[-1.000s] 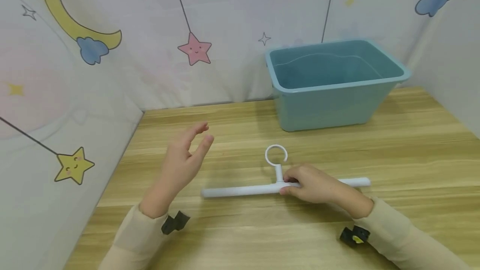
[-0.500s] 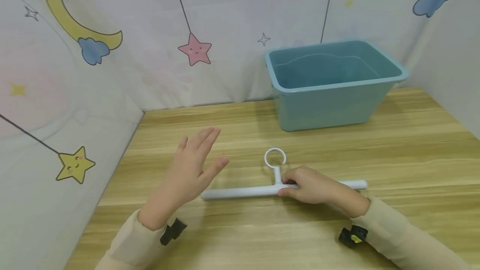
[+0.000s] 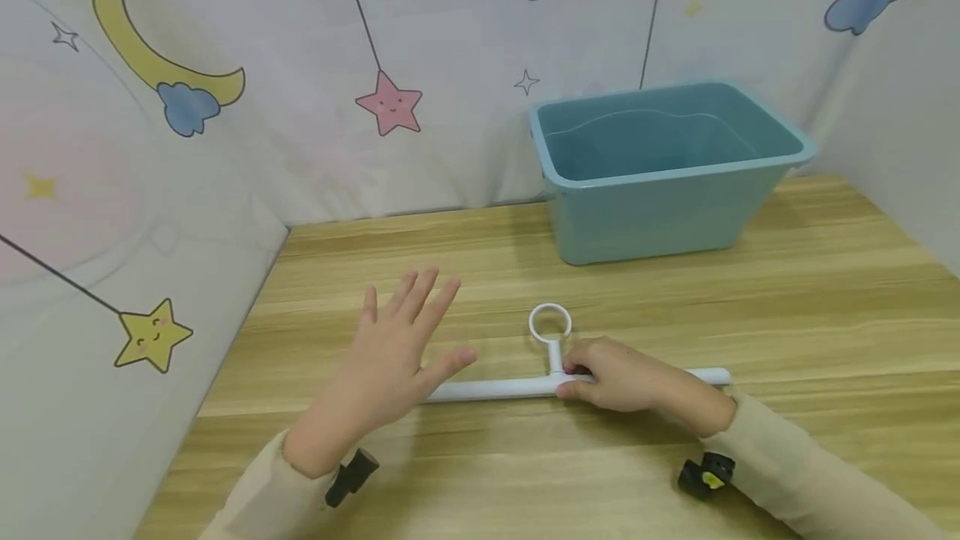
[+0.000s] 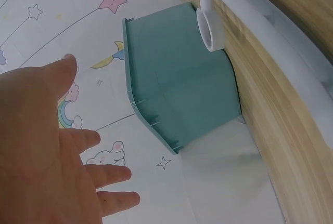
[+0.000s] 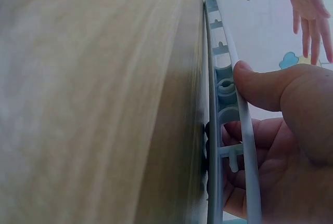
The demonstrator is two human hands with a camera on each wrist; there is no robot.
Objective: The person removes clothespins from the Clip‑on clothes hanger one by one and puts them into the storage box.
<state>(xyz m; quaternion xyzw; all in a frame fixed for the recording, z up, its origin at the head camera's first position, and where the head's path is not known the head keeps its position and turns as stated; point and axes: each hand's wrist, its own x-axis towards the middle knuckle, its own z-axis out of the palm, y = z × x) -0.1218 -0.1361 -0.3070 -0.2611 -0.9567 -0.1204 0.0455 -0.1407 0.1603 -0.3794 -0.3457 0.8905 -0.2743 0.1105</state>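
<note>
A white plastic clothes hanger (image 3: 495, 390) stretches left to right on the wooden table, its round hook standing up from the middle on a short stem (image 3: 555, 357). My right hand (image 3: 626, 375) pinches the bar just right of that stem, thumb on the near side and fingers on the far side. In the right wrist view the hollow, ribbed underside of the hanger (image 5: 226, 99) faces the camera. My left hand (image 3: 386, 365), fingers straight and spread, is held above the hanger's left end and hides its tip. Nothing is in that hand.
A blue-green plastic bin (image 3: 645, 219) with a flared rim stands at the back right of the wooden table (image 3: 495, 473). A white cloth backdrop (image 3: 315, 140) printed with stars and moons rises behind the table and along its left side.
My left hand has turned, spread its fingers and come right over the hanger's left end. The right hand keeps its pinch, and the hanger has shifted slightly, its hook ring now looking rounder.
</note>
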